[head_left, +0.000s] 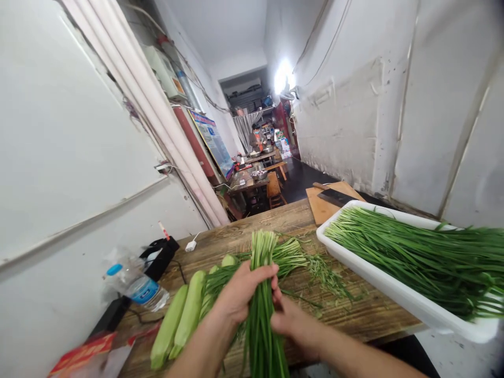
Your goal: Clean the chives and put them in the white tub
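A bunch of garlic chives (263,251) stands upright in front of me, pale stem ends up and green leaves hanging down. My left hand (244,287) is wrapped round it below the pale ends, thumb across the front. Just lower, on the other side, my right hand (289,319) has its fingers closed against the same bunch; some of its fingers are hidden behind the leaves. Behind my hands, more chives (290,254) lie on the wooden table (378,317), beside a small heap of loose trimmings (327,275).
Several pale green zucchini (190,310) lie to the left, near a water bottle (137,287) and a black box (167,249). A white tub (368,286) of chives stands right. Behind it, a cleaver (334,197) rests on a cutting board (315,207). Another person (256,139) is far back.
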`<state>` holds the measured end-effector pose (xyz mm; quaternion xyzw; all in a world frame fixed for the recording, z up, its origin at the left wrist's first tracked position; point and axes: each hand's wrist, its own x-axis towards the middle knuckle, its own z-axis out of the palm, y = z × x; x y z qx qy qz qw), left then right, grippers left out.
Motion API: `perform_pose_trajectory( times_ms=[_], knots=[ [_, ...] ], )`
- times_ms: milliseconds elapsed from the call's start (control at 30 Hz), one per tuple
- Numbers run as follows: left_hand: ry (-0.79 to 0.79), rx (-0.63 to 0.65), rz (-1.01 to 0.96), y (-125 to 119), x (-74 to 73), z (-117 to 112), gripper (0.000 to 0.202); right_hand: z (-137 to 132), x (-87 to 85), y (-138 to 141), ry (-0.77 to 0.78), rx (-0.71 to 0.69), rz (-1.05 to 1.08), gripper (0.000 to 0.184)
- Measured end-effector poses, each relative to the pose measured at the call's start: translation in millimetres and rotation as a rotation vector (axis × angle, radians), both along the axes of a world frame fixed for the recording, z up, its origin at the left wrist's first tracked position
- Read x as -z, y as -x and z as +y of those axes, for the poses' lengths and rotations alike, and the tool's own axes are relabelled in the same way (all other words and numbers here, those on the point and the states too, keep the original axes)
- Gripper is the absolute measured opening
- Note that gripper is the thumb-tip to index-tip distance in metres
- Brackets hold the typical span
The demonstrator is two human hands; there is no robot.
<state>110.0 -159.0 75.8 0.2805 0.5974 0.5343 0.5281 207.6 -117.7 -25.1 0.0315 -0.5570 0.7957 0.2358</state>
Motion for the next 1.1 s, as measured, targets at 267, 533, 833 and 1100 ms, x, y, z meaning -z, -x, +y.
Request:
perform_pose_trajectory(
  times_ms=[267,533,833,1100],
  knots=[
    [-0.195,0.067,-0.426,3,101.2,4,0.051,-35,47.2,-13,0.291,0.155,-0.441,0.037],
    [-0.212,0.208,-0.308,-14,117.5,-5,0.038,-33,51.1,-22,0.293,0.150,-0.552,0.044],
    [0.018,0.479,-0.190,21,80.9,6,0.028,38,-2.2,-63,-0.027,0.449,-0.347,0.033],
    [0.044,0.395,-0.219,-1,110.1,-19,0.031,39,5.6,-53,0.133,0.464,-0.380,0.034]
  ],
)
